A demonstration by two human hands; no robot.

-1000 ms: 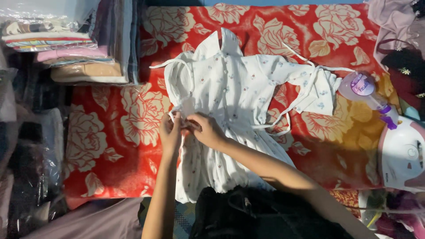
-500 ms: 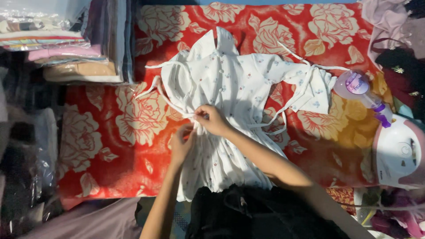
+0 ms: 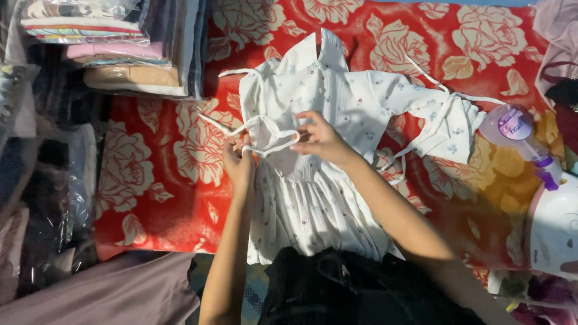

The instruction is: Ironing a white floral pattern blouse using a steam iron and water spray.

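Left hand (image 3: 238, 157) and right hand (image 3: 319, 137), slightly apart, each pinch a white tie (image 3: 265, 135) at the waist of a white dress (image 3: 325, 180) on a red floral blanket (image 3: 156, 156); apparently mid-knot, needing tightening next

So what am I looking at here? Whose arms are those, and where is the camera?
There is no machine here, just a person using two bare hands. The camera sits on that person's head and looks down, so the arms come in from the bottom of the picture. A white dress with tiny flowers lies flat on a red blanket with big roses. The left hand and the right hand each pinch part of a thin white tie at the dress's waist, looped between them. A pile of folded clothes sits at the top left. A clear spray bottle with a purple top lies on the right, next to a white iron.
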